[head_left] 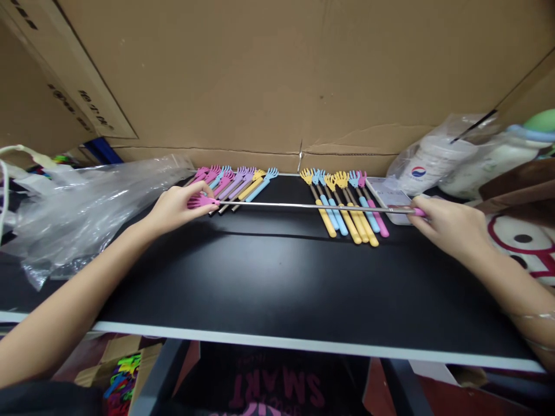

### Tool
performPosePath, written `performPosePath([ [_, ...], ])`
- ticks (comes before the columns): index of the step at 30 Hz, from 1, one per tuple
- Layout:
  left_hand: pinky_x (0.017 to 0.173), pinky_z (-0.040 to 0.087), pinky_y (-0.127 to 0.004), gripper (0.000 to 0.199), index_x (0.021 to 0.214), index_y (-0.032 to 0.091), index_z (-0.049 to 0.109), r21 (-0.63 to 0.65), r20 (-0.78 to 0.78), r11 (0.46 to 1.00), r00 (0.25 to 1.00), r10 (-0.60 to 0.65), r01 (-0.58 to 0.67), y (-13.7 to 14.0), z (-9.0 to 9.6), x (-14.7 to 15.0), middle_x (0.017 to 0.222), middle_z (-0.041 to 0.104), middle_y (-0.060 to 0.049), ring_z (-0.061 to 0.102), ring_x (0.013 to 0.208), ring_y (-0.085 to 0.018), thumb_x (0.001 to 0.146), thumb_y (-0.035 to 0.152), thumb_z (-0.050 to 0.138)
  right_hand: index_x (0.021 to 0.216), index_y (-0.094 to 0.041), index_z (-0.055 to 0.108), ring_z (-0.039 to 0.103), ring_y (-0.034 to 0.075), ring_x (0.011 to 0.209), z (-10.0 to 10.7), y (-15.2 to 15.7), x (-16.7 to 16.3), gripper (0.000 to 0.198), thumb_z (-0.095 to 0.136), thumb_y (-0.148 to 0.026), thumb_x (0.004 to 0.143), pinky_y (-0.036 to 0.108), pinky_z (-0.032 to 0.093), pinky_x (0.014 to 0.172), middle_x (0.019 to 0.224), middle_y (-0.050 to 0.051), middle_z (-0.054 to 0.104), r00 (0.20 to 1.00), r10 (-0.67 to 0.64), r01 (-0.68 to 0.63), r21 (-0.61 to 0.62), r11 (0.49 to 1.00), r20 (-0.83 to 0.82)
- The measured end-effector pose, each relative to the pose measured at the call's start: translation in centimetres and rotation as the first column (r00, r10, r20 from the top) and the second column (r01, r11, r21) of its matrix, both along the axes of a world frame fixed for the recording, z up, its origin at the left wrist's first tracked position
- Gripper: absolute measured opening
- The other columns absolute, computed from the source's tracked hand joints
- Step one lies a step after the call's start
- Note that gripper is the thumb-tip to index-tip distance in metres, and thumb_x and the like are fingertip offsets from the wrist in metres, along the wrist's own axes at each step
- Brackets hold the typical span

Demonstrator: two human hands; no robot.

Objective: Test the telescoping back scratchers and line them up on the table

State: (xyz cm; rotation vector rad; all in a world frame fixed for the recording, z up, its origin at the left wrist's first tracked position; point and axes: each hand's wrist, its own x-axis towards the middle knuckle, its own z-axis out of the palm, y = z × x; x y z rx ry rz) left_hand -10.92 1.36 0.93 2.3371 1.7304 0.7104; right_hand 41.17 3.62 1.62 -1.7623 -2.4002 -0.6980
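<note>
Head view: gripping scratcher [277,204] by claw [200,201] in left hand [180,207], handle [419,212] in right hand [453,227] (probably light, bendy); best held there.

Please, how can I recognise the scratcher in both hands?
Find the black table, then the left hand and right hand above it. Between them stretches the pink back scratcher; unlike the scratchers lying behind, its metal rod is extended.
</note>
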Motion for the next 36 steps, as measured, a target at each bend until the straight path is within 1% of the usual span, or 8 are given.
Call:
performPosePath([
  [3,0.059,0.032,-0.023,0.034,0.083,0.022,0.055,0.082,-0.039,0.996,0.998,0.041,-0.038,-0.5,0.3,0.7,0.063,0.059,0.001,0.048,0.056,-0.013,0.077,0.055,0.054,0.077,-0.023,0.042,0.050,0.018,0.067,0.4,-0.3,-0.7,0.013,0.042,-0.035,0.083,0.027,0.023,0.052,0.074,0.008,0.060,1.000,-0.015,0.015,0.056,0.998,0.001],
  [6,0.058,0.032,-0.021,0.035,0.086,0.020,0.057,0.091,-0.071,0.994,0.996,-0.050,0.056,-1.1,0.3,3.1,0.071,0.062,0.001,0.052,0.060,-0.013,0.080,0.055,0.054,0.073,-0.022,0.045,0.051,0.016,0.064,0.5,-1.2,-3.7,0.017,0.043,-0.035,0.084,0.026,0.021,0.051,0.072,0.006,0.060,0.997,0.074,-0.078,0.097,0.992,0.038],
  [9,0.054,0.030,-0.019,0.034,0.085,0.020,0.057,0.121,-0.122,0.981,0.983,-0.134,0.149,-1.7,0.3,7.0,0.061,0.057,0.004,0.051,0.054,-0.011,0.084,0.053,0.051,0.069,-0.020,0.048,0.049,0.013,0.056,0.1,-2.5,-8.0,0.021,0.038,-0.029,0.085,0.025,0.016,0.048,0.062,0.003,0.057,0.979,0.200,-0.203,0.105,0.974,0.038],
  [13,0.051,0.027,-0.018,0.029,0.083,0.021,0.057,0.212,-0.091,0.957,0.979,-0.184,0.200,-2.7,0.3,11.9,0.057,0.056,0.005,0.048,0.048,-0.009,0.086,0.049,0.052,0.073,-0.019,0.052,0.051,0.013,0.053,-0.6,-4.0,-12.6,0.019,0.039,-0.026,0.085,0.024,0.014,0.047,0.058,0.001,0.058,0.950,0.311,-0.312,0.088,0.946,0.025],
  [18,0.048,0.026,-0.018,0.025,0.081,0.022,0.055,0.210,-0.074,0.949,0.972,-0.224,0.234,-3.3,0.4,14.7,0.054,0.055,0.006,0.048,0.045,-0.008,0.086,0.046,0.055,0.079,-0.019,0.055,0.055,0.014,0.050,-0.6,-4.7,-14.3,0.014,0.043,-0.025,0.085,0.024,0.015,0.047,0.056,0.000,0.060,0.947,0.318,-0.319,0.026,0.947,0.045],
  [23,0.047,0.024,-0.018,0.029,0.084,0.023,0.057,0.279,-0.155,0.935,0.971,-0.181,0.219,-3.0,0.0,14.5,0.053,0.058,0.006,0.053,0.046,-0.010,0.086,0.052,0.052,0.077,-0.019,0.055,0.056,0.014,0.050,-0.5,-4.5,-14.3,0.014,0.045,-0.025,0.085,0.024,0.014,0.046,0.055,0.000,0.060,0.935,0.346,-0.352,0.085,0.932,0.079],
  [28,0.046,0.019,-0.022,0.036,0.084,0.023,0.061,0.423,-0.353,0.869,0.930,-0.102,0.256,-2.4,-0.3,13.1,0.056,0.063,0.001,0.060,0.052,-0.013,0.091,0.053,0.042,0.080,-0.020,0.054,0.053,0.013,0.048,-0.6,-4.0,-13.7,0.016,0.043,-0.028,0.088,0.024,0.012,0.044,0.056,0.000,0.061,0.937,0.331,-0.340,0.076,0.937,0.110],
  [36,0.048,0.022,-0.023,0.048,0.092,0.021,0.060,0.301,-0.479,0.952,0.871,0.107,0.049,-0.8,0.1,4.6,0.065,0.069,-0.004,0.063,0.061,-0.021,0.088,0.063,0.037,0.070,-0.020,0.051,0.044,0.014,0.046,-0.3,-0.5,-3.9,0.038,0.031,-0.045,0.091,0.026,0.013,0.047,0.055,0.006,0.058,0.971,0.210,-0.221,0.088,0.971,0.119],
])
